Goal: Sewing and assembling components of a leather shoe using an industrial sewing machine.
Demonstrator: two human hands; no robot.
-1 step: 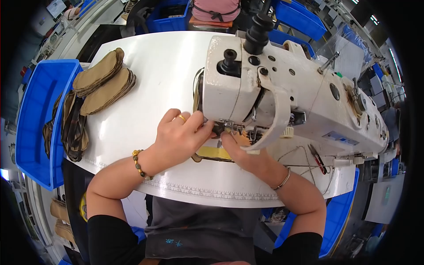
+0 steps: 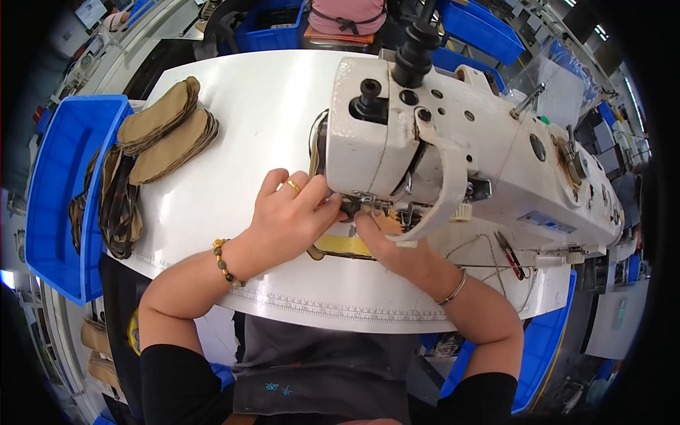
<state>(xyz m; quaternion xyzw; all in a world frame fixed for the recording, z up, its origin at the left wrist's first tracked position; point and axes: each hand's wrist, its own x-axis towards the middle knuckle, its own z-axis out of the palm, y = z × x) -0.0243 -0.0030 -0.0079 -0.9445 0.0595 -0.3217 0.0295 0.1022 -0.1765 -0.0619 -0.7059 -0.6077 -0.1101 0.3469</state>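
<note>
A dark-edged fabric piece with a yellow strip (image 2: 342, 246) lies under the head of a white sewing machine (image 2: 368, 134). My left hand (image 2: 292, 218) is closed at its left side, thumb and fingertips pinching dark cloth beside the presser foot. From the right, my right hand (image 2: 398, 248) reaches in close to the needle area, its thumb at the same cloth. Its other fingers are partly hidden under the machine, but they appear closed on the piece. The machine head covers the cloth's far part.
Stacked brown fabric pieces (image 2: 173, 145) lie at the left of the white table (image 2: 241, 106). A blue bin (image 2: 88, 205) stands at its left edge, with dark camouflage strips (image 2: 119, 212) hanging over the side. Red-handled thread snips (image 2: 508, 255) and a loose thread chain (image 2: 471, 248) lie at right.
</note>
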